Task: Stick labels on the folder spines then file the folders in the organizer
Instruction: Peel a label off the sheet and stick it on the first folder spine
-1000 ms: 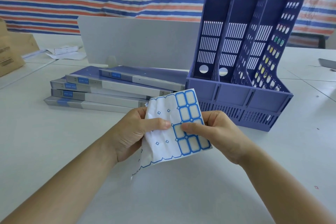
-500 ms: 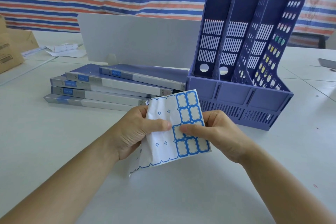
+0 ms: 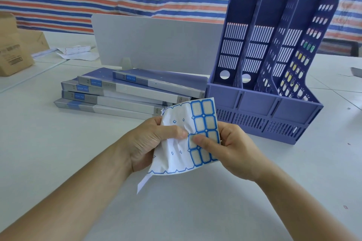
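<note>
A white label sheet (image 3: 176, 154) with blue-bordered labels in its right columns is held over the table between both hands. My left hand (image 3: 150, 143) grips its crumpled left part. My right hand (image 3: 233, 150) holds the right edge, with the thumb pressed on a label in the middle of the sheet. Behind the sheet lie several blue-and-grey folders (image 3: 125, 94), stacked flat with spines facing me. To their right stands the purple organizer (image 3: 260, 103), upright, and its slots hold nothing.
A grey panel (image 3: 156, 43) stands upright behind the folders. Cardboard boxes (image 3: 13, 51) and loose papers (image 3: 76, 52) sit at the far left. A striped tarp hangs at the back. The white table (image 3: 58, 162) stretches around my hands.
The sheet has bent more between my hands and my right thumb has slid left across the labels. Folders and organizer have not moved.
</note>
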Demonstrator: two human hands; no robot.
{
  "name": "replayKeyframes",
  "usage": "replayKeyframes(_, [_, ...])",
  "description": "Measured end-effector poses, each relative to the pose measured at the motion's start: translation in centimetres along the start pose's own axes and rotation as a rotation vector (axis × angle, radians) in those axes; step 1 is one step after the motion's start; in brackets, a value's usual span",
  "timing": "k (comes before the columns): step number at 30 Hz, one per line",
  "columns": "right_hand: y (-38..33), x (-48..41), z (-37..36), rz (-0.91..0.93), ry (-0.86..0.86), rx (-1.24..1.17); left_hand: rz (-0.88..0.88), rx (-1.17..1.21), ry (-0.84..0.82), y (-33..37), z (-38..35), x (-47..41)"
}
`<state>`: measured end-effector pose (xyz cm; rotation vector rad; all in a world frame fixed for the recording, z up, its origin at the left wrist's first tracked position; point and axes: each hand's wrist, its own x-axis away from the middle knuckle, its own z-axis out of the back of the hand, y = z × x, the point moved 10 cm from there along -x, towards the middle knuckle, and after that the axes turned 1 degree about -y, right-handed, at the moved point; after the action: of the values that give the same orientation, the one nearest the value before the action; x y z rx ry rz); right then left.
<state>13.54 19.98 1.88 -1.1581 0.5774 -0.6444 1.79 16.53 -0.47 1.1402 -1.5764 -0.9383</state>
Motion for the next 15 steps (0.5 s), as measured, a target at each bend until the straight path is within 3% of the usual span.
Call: replayKeyframes(15, [0.4,0.2,-1.2,-0.038,-0.092,-0.336,0.027,0.023,-0.099,-0.2,-0.2,-0.3])
